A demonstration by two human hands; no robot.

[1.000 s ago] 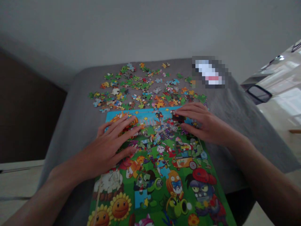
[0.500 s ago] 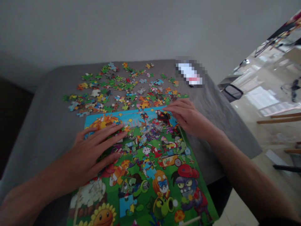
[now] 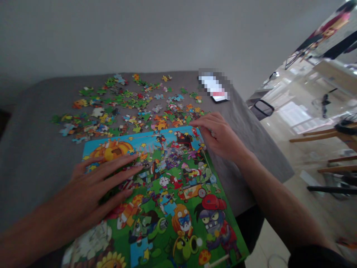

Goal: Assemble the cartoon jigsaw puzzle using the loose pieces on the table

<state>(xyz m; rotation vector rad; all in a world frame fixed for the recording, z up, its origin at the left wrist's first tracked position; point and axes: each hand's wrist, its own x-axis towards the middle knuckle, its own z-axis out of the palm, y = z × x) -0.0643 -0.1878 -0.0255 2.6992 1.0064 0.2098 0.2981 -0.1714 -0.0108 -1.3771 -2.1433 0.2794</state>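
The jigsaw puzzle (image 3: 173, 201) is largely assembled, with gaps mid-board and loose pieces (image 3: 131, 104) scattered beyond its far edge. The left hand (image 3: 92, 186) lies open on it; the right hand (image 3: 219, 136) curls at its far corner, any held piece hidden.

a pale wall (image 3: 139, 33) — wooden chair legs (image 3: 315, 137) over a pale floor (image 3: 267, 242)

A grey fabric cover (image 3: 251, 149) drapes over the surface below, and a smartphone (image 3: 219, 99) lies near its far edge, mostly hidden by a pixelated blur. A plain pale wall (image 3: 139, 33) rises behind it. To the right, on a pale tiled floor (image 3: 279, 238), stand wooden chair rails (image 3: 312, 138) and a small black-rimmed object (image 3: 262, 108). A thin cable (image 3: 275, 258) lies on the floor, and a colourful cartoon picture (image 3: 331, 26) shows at the upper right.
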